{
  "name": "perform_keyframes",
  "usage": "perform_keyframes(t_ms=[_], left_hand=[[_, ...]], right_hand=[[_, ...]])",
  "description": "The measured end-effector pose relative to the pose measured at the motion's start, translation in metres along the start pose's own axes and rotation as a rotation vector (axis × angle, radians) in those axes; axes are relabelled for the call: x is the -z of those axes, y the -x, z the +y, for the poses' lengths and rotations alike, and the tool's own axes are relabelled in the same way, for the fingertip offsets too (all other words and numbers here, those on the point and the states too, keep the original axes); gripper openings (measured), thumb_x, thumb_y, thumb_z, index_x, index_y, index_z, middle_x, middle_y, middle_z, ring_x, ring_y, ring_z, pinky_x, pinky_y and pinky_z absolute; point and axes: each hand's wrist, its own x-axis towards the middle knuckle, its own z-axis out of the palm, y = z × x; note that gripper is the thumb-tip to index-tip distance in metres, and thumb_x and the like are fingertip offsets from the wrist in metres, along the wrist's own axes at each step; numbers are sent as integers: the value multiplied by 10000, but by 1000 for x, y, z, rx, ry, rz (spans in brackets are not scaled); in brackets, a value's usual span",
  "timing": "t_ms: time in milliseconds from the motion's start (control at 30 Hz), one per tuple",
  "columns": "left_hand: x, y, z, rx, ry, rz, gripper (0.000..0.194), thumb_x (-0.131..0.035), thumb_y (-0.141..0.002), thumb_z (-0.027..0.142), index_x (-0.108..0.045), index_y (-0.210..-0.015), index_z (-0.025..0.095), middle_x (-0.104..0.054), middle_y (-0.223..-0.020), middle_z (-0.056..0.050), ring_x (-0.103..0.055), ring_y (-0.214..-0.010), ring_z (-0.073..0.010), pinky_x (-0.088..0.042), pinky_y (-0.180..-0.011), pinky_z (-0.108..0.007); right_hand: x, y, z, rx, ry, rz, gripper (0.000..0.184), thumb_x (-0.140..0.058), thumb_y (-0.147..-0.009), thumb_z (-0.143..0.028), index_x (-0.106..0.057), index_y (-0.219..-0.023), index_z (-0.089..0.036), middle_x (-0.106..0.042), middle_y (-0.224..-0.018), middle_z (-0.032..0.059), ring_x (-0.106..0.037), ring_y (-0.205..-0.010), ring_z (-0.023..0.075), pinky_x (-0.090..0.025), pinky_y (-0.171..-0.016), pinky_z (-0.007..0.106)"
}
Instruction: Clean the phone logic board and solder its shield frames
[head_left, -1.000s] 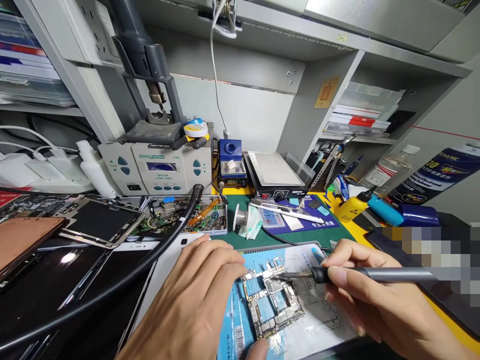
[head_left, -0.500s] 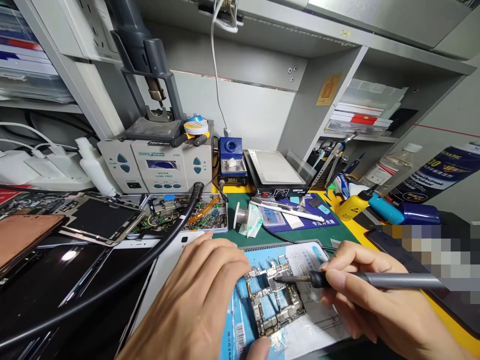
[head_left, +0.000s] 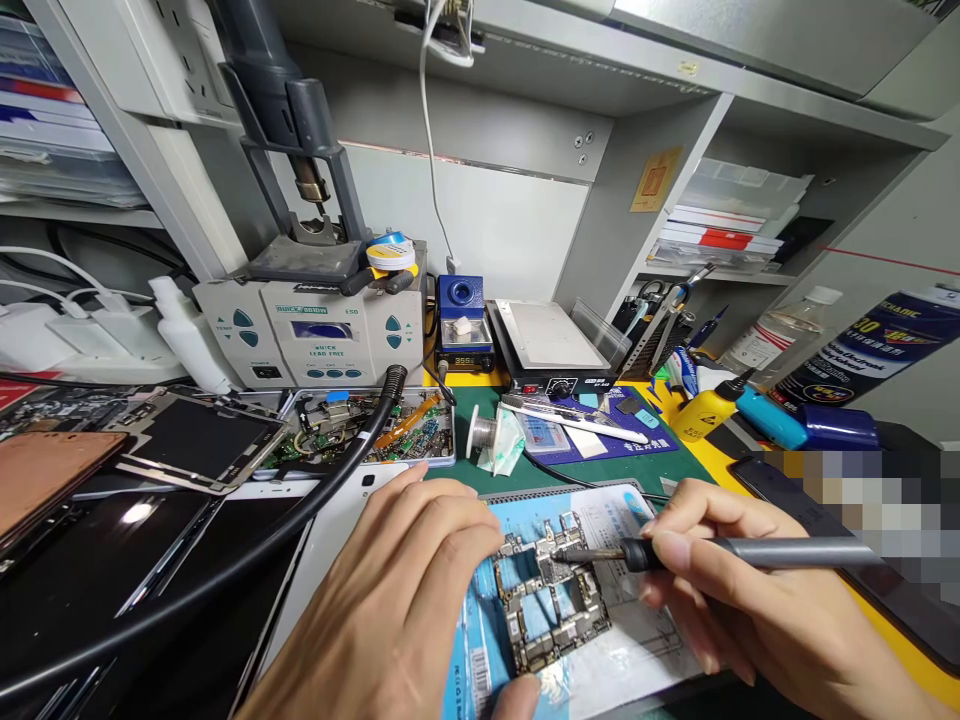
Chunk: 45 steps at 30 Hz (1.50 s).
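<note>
Fingers of the right hand (head_left: pixel 712 575) clamp a soldering iron (head_left: pixel 780 552); the left hand (head_left: pixel 394 590) braces the phone logic board (head_left: pixel 551 572), lower centre, between thumb and fingertips. The tip has barely shifted, suggesting continued work there.

bare left hand (head_left: pixel 405 580), bare right hand (head_left: pixel 750 597) — bare wrists (head_left: pixel 855 645), rounded thumbnail (head_left: pixel 673 550)

"QUICK LEAD FREE" on grey station (head_left: pixel 360 335), "355" on small display (head_left: pixel 463 361), apparently "ESD" on yellow bottle (head_left: pixel 703 414)
</note>
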Motion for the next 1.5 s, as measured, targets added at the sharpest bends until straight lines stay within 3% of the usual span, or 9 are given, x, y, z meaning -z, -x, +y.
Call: perform_keyframes(t_ms=[200, 333, 500, 700, 1033, 1133, 1300, 1500], left_hand=[[-1, -6, -1, -47, -112, 2, 358, -691, -780, 335, -653, -1114, 210, -703, -1081, -81, -654, -1117, -315, -533, -1061, -503], [-3, -8, -2, -57, -155, 2, 371, -710, -766, 381, -680, -1095, 210, -703, -1069, -87, -658, -1106, -322, -561, -1032, -499], [-4, -3, -2, -33, -119, 6, 360, -702, -769, 344, -661, -1101, 211, -700, -1072, -82, -657, -1108, -318, -541, -1054, -500], [-1, 1, -1, 23, -11, -31, 341, -661, -808, 235, -583, -1140, 231, -668, -1153, -26, -605, -1195, -244, -398, -1169, -438], [-1, 5, -1, 37, 17, -38, 324, -652, -821, 237, -576, -1136, 232, -648, -1153, -8, -592, -1180, -212, -364, -1177, -401], [-2, 4, -1, 42, 17, -31, 340, -656, -818, 232, -574, -1148, 233, -649, -1160, -8, -595, -1181, -216, -357, -1185, -410], [-4, 4, 0, 35, -4, -25, 304, -636, -831, 224, -572, -1129, 227, -653, -1153, -22, -595, -1193, -231, -356, -1188, -431], [-3, 5, -2, 34, -5, -28, 343, -664, -807, 229, -578, -1139, 229, -653, -1161, -18, -592, -1189, -232, -364, -1176, -425]], right_hand=[[1, -2, -2, -8, -39, -11, 481, -921, -666, -563, -632, -656, -178, -742, -568, 32, -577, -319, 64, -342, -308, 88], [2, -1, 3, 31, -30, -28, 425, -911, -701, -528, -667, -699, -179, -753, -582, 40, -563, -325, 56, -340, -316, 87], [8, -1, 13, 103, 43, -14, 382, -885, -736, -528, -685, -747, -203, -723, -530, 21, -541, -354, 71, -346, -328, 101], [20, -5, 24, 200, 166, -120, 252, -802, -842, -456, -691, -774, -240, -691, -502, -7, -501, -366, 86, -395, -344, 134], [19, -6, 26, 347, 178, -70, 109, -813, -821, -364, -732, -782, -303, -689, -495, -24, -512, -338, 118, -389, -305, 170], [14, -4, 23, 328, 168, -46, 130, -823, -804, -377, -739, -764, -285, -681, -491, -7, -508, -346, 127, -382, -304, 185], [-4, 6, 13, 224, 91, 144, 241, -873, -711, -437, -724, -663, -254, -624, -455, 3, -493, -389, 127, -325, -321, 183], [-8, 8, 11, 221, 83, 141, 263, -877, -701, -457, -712, -660, -257, -615, -454, -5, -483, -390, 118, -332, -329, 184]])
